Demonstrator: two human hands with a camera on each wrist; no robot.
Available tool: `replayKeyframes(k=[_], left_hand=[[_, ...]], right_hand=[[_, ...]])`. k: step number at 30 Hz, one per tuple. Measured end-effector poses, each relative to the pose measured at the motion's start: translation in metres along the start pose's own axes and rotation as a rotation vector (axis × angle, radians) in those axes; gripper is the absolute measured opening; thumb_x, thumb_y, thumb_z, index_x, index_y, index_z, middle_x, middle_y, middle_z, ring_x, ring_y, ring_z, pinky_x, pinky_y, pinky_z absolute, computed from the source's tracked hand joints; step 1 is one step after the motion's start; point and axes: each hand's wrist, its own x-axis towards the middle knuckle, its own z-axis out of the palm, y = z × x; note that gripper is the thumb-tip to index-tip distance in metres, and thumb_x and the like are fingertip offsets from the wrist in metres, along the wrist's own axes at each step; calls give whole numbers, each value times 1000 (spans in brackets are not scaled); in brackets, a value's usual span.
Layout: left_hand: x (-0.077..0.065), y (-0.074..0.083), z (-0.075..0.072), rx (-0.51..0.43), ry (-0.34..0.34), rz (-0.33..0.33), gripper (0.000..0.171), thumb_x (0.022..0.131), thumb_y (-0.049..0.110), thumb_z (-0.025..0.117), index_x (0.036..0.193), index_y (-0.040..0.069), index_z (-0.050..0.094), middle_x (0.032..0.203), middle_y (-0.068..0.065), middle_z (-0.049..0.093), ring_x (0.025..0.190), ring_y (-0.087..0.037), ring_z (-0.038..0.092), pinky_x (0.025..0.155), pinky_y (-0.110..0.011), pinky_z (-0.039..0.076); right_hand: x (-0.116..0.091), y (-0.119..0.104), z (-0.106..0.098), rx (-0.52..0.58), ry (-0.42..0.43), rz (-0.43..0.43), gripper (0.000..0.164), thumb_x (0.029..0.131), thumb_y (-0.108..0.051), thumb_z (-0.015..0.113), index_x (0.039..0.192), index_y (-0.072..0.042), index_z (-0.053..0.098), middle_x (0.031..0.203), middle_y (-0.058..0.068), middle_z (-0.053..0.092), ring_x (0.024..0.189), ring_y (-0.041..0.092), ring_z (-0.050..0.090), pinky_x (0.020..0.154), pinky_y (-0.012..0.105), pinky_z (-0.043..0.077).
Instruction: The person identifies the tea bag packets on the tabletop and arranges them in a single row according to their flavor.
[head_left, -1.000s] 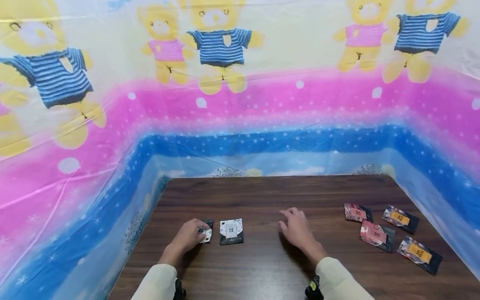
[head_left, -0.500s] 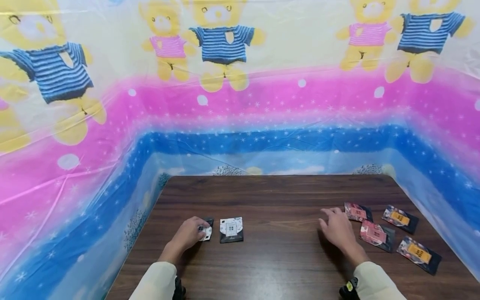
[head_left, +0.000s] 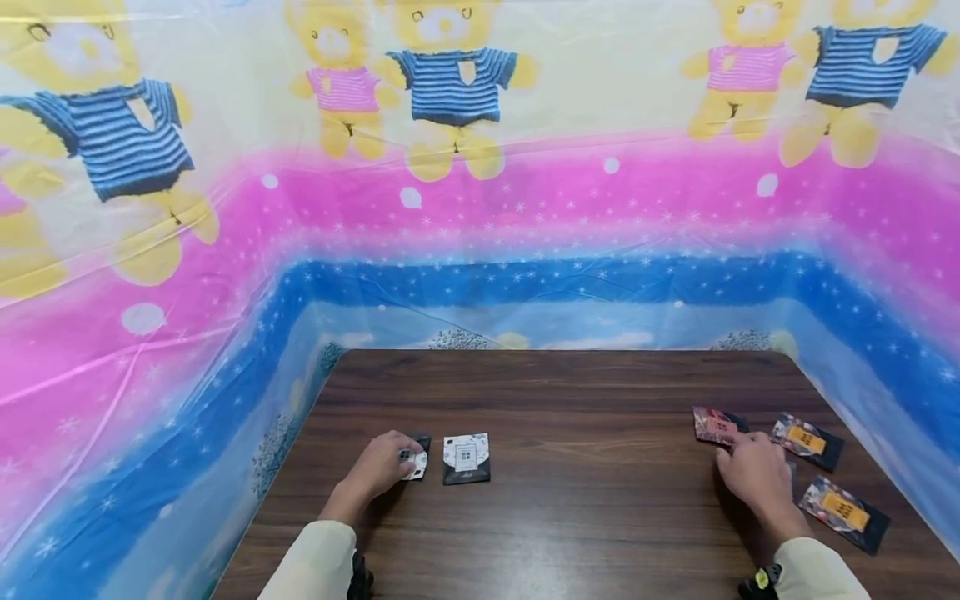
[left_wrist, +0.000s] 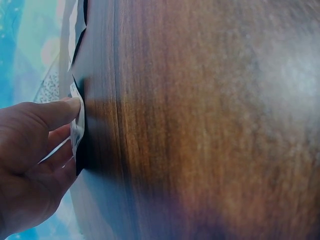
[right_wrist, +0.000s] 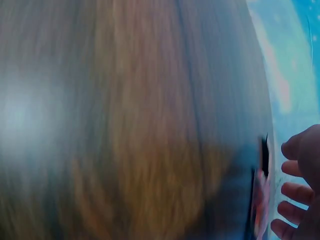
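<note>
My left hand (head_left: pixel 377 465) is at a white-and-black sachet (head_left: pixel 421 463) on the left of the brown table. In the left wrist view the thumb lies on that sachet (left_wrist: pixel 79 127), with the fingers at its lower end. A second white-and-black sachet (head_left: pixel 467 458) lies flat just to the right. On the table's right side my right hand (head_left: pixel 756 475) is over a pink-labelled sachet and covers most of it. Its fingers are spread and loosely bent, apart from the pink sachet (right_wrist: pixel 260 200) in the right wrist view. Another pink-labelled sachet (head_left: pixel 714 423) lies just beyond the fingertips.
Two sachets with orange labels, one farther back (head_left: pixel 806 440) and one nearer (head_left: pixel 843 512), lie right of the right hand. The wooden table (head_left: pixel 570 533) has cloth printed with teddy bears (head_left: pixel 453 87) hanging around its back and sides.
The right hand has travelled rightward from the middle of the table to above the pink-labelled sachet. The left hand has stayed at the white-and-black sachet.
</note>
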Motion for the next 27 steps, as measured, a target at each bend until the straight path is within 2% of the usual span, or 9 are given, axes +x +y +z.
replayKeyframes(k=[5, 10, 14, 21, 27], left_hand=[[0, 2, 0, 8, -3, -3, 19, 89, 8, 77, 107, 13, 77, 120, -12, 68, 118, -34, 63, 103, -53, 50], [0, 2, 0, 13, -5, -9, 19, 89, 8, 76, 108, 13, 77, 121, -13, 68, 118, -34, 63, 103, -54, 50], [1, 1, 1, 12, -5, -18, 19, 90, 8, 75, 108, 13, 77, 122, -13, 67, 119, -34, 63, 104, -53, 50], [1, 0, 3, 12, -12, -30, 19, 90, 8, 76, 108, 15, 77, 124, -14, 67, 120, -34, 62, 104, -54, 50], [1, 2, 0, 9, -10, -21, 20, 89, 7, 76, 108, 14, 77, 123, -13, 67, 119, -34, 63, 103, -53, 50]], right_hand=[[-1, 21, -1, -3, -43, 72, 42, 101, -22, 52, 128, 9, 62, 130, 41, 50, 115, 60, 41, 90, 73, 38], [0, 31, 1, -25, -77, 64, 43, 102, -24, 53, 127, 9, 62, 127, 39, 57, 116, 58, 45, 95, 71, 39], [2, 32, 0, -27, -89, 58, 43, 100, -24, 57, 127, 10, 61, 123, 38, 57, 111, 55, 47, 93, 68, 40], [1, 28, 2, -59, -75, 100, 39, 99, -21, 61, 124, 9, 64, 117, 36, 57, 102, 51, 50, 89, 65, 43], [-2, 27, 0, -70, -91, 36, 40, 97, -21, 60, 124, 8, 64, 119, 38, 57, 105, 55, 52, 92, 66, 43]])
